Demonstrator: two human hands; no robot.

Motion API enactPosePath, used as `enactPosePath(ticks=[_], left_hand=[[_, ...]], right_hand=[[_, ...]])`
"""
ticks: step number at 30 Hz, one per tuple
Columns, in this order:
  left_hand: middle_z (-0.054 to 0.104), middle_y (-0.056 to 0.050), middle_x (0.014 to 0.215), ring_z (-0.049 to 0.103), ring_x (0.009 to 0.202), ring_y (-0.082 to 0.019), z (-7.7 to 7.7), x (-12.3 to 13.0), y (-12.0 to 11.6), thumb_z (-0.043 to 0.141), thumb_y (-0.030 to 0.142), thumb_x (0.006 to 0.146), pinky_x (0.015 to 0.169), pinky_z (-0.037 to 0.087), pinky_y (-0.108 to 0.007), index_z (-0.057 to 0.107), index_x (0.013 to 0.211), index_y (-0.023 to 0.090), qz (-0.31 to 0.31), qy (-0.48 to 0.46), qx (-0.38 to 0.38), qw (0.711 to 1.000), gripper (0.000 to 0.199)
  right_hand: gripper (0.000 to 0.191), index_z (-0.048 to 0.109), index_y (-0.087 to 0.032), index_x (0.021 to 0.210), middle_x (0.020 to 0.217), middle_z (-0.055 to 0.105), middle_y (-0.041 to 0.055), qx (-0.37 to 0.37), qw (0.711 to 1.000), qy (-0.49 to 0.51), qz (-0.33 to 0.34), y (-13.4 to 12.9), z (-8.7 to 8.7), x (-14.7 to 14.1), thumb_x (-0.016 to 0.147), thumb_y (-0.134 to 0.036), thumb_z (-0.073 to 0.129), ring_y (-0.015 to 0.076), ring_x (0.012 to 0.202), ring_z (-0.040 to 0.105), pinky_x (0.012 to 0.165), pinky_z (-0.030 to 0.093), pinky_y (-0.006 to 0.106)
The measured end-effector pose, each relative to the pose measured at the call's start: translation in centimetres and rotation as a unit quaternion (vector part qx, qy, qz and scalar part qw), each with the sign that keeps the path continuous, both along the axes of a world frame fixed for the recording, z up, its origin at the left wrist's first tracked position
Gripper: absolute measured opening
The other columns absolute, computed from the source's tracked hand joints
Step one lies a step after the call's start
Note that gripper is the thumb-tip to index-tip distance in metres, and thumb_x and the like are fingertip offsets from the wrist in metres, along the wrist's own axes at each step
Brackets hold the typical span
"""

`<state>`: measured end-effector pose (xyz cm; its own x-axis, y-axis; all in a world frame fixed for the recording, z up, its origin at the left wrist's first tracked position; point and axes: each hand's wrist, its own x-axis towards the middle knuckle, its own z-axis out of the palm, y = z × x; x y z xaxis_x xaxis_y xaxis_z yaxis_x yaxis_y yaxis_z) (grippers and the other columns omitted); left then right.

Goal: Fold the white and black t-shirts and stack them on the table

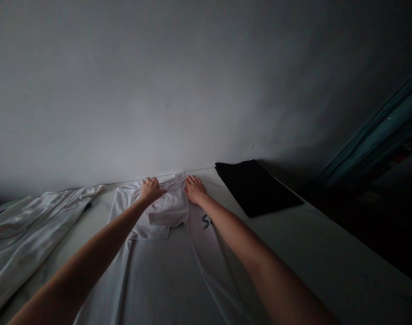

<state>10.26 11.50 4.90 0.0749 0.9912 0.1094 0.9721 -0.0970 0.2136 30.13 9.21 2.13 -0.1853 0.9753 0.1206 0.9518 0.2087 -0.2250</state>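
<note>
The two hands are apart: the left hand (pixel 150 189) presses on the white shirt (pixel 168 210), the right hand (pixel 195 189) lies flat on it. A black cloth (pixel 256 187) is at two o'clock.

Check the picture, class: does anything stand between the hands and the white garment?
Nothing visible does: the left hand and right hand rest directly on the white garment. The black cloth lies apart, to its right.
</note>
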Motion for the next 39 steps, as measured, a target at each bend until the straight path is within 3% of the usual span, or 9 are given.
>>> enactPosePath(ticks=[3,6,10,13,20,28,34,36,39], left_hand=[[0.062,-0.026,0.125,0.057,0.122,-0.036,0.1,-1.1,-0.7,0.06,0.036,0.081,0.096,0.046,-0.038,0.055,0.124,0.005,0.037,0.013,-0.035,0.999,0.053],[0.065,-0.024,0.124,0.062,0.115,-0.035,-0.1,-2.1,-1.1,0.058,0.036,0.079,0.09,0.049,-0.037,0.058,0.122,0.008,0.077,-0.004,-0.028,0.997,0.051],[0.075,-0.014,0.102,0.068,0.1,-0.031,-0.5,-3.6,-1.5,0.059,0.035,0.078,0.079,0.05,-0.034,0.068,0.101,0.018,0.087,-0.043,-0.041,0.994,0.031],[0.076,-0.012,0.094,0.069,0.095,-0.029,-0.5,-4.5,-1.7,0.058,0.035,0.08,0.075,0.049,-0.032,0.07,0.087,0.019,0.081,-0.079,-0.048,0.992,0.021],[0.075,-0.01,0.102,0.068,0.095,-0.024,-0.4,-4.9,-2.3,0.059,0.033,0.086,0.074,0.047,-0.027,0.069,0.098,0.018,0.092,-0.15,-0.017,0.984,0.022],[0.072,-0.012,0.115,0.066,0.106,-0.029,0.1,-5.0,-3.4,0.063,0.041,0.086,0.076,0.049,-0.031,0.068,0.104,0.021,0.107,-0.067,-0.06,0.99,0.028],[0.067,-0.018,0.12,0.066,0.109,-0.033,0.3,-4.1,-7.0,0.056,0.039,0.09,0.084,0.049,-0.036,0.049,0.128,0.012,0.112,-0.05,0.014,0.992,0.047],[0.07,-0.017,0.112,0.068,0.101,-0.033,0.1,-4.0,-9.0,0.051,0.047,0.092,0.081,0.049,-0.037,0.047,0.128,0.012,0.109,-0.084,0.004,0.99,0.05],[0.071,-0.008,0.09,0.069,0.079,-0.026,-0.7,-3.9,-11.6,0.052,0.051,0.091,0.071,0.047,-0.032,0.047,0.126,0.018,0.084,-0.167,-0.035,0.982,0.049]], right_hand=[[0.05,0.044,-0.008,0.147,0.157,0.037,0.0172,0.009,1.0,0.018,0.016,-0.3,-0.2,-1.3,0.101,-0.023,0.032,0.023,0.147,0.031,0.12,0.024,0.042],[0.053,0.039,-0.005,0.15,0.159,0.034,0.0177,-0.006,1.0,0.018,0.004,-0.6,-0.6,-1.9,0.103,-0.029,0.031,0.0233,0.147,0.03,0.12,0.024,0.041],[0.058,0.031,-0.013,0.156,0.163,0.025,0.011,-0.018,0.999,0.006,-0.038,-0.8,-1.1,-1.9,0.105,-0.039,0.025,0.0237,0.151,0.022,0.123,0.017,0.043],[0.059,0.03,-0.016,0.157,0.164,0.024,0.0096,-0.02,0.997,0.003,-0.068,-0.8,-1.3,-1.9,0.104,-0.043,0.023,0.0251,0.151,0.021,0.123,0.017,0.046],[0.057,0.028,-0.019,0.158,0.164,0.023,0.0099,-0.029,0.997,-0.01,-0.066,-0.6,-1.4,-1.8,0.106,-0.037,0.015,0.0242,0.151,0.021,0.122,0.018,0.047],[0.055,0.028,-0.023,0.158,0.165,0.02,0.0053,-0.037,0.996,-0.015,-0.077,-1.0,-1.1,-1.9,0.105,-0.037,0.018,0.0239,0.152,0.019,0.123,0.015,0.043],[0.055,0.03,-0.022,0.157,0.164,0.023,0.0061,-0.029,0.997,-0.012,-0.076,-1.1,-1.0,-1.9,0.105,-0.034,0.02,0.0248,0.151,0.021,0.123,0.016,0.043],[0.055,0.029,-0.022,0.157,0.164,0.024,0.0055,-0.027,0.996,-0.013,-0.08,-1.2,-1.0,-2.0,0.105,-0.034,0.019,0.0239,0.151,0.021,0.123,0.016,0.042],[0.055,0.029,-0.023,0.158,0.165,0.024,0.0045,-0.022,0.996,-0.016,-0.086,-1.2,-1.0,-2.1,0.105,-0.035,0.018,0.023,0.151,0.022,0.122,0.016,0.04]])
